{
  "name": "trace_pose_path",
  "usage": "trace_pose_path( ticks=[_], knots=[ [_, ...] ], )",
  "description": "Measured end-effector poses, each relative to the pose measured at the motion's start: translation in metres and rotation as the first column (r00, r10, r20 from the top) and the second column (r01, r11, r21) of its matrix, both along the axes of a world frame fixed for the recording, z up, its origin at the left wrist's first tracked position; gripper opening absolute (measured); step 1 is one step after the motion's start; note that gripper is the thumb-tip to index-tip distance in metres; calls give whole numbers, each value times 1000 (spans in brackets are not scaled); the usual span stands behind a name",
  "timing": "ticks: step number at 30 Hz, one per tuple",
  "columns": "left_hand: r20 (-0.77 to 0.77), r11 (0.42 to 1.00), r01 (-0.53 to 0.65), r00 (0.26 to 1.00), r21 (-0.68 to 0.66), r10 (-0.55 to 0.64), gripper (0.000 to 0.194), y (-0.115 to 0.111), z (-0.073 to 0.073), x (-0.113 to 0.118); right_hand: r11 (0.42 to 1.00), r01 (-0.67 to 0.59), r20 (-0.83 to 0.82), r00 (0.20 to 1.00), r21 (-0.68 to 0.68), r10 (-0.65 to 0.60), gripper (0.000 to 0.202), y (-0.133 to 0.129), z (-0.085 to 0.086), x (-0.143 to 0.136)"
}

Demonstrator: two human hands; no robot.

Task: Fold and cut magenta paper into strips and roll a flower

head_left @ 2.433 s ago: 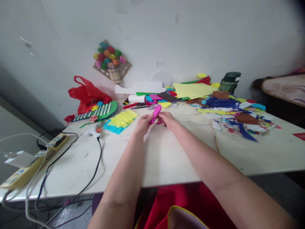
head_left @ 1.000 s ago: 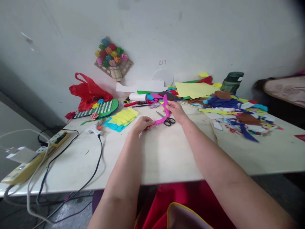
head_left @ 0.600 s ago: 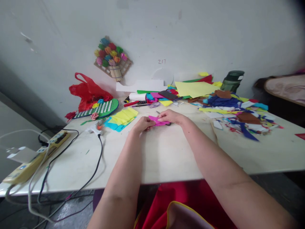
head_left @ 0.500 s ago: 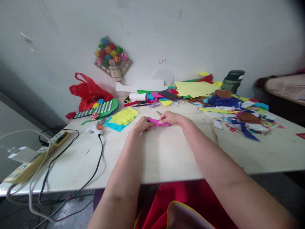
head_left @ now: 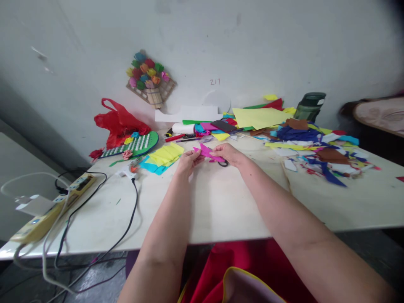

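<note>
Over the middle of the table, my left hand [head_left: 190, 160] pinches the left part of a magenta piece of crepe paper [head_left: 207, 152]. My right hand [head_left: 228, 154] has its fingers closed on the right part of the same paper. Two pointed ends stick up between the hands; whether this is one piece or two, I cannot tell. A dark loop that looks like a scissors handle [head_left: 223, 163] shows just below my right fingers, the rest covered. Left of my left hand lie yellow paper sheets [head_left: 166, 155] on top of blue ones [head_left: 152, 166].
A white glue gun [head_left: 127, 170] with a black cord lies at left, near a yellow power strip [head_left: 71, 198]. Behind it are a green slipper-shaped piece [head_left: 142, 144] and a red plastic bag [head_left: 118, 120]. Paper scraps [head_left: 328, 155] and a dark bottle [head_left: 310, 106] occupy the right.
The magenta paper, flat and narrow before, now spreads into pointed shapes between my hands. The dark handle has come into sight under my right hand, and the metal tip behind it is out of sight.
</note>
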State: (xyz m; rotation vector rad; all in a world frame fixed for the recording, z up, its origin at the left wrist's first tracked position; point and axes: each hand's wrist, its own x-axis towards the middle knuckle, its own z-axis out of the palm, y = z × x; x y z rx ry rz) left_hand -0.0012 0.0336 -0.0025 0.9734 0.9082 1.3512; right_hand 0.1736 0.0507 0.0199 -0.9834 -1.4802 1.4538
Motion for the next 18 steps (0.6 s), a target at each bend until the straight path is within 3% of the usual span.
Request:
trace_pose_path(
  ticks=[7, 14, 18],
  knots=[
    [-135, 995, -100, 986, 7, 100, 27, -1, 3, 3, 998, -21, 30, 999, -54, 22, 10, -2, -3, -5],
    [-193, 995, -95, 977, 5, 94, 18, -1, 4, 1, 995, 63, 174, 982, 80, -77, 9, -3, -2, -11],
    [-192, 997, -80, 978, 5, 79, 19, 0, 3, -1, 989, 125, 183, 973, 83, -138, 13, -1, -4, -13]
  ],
)
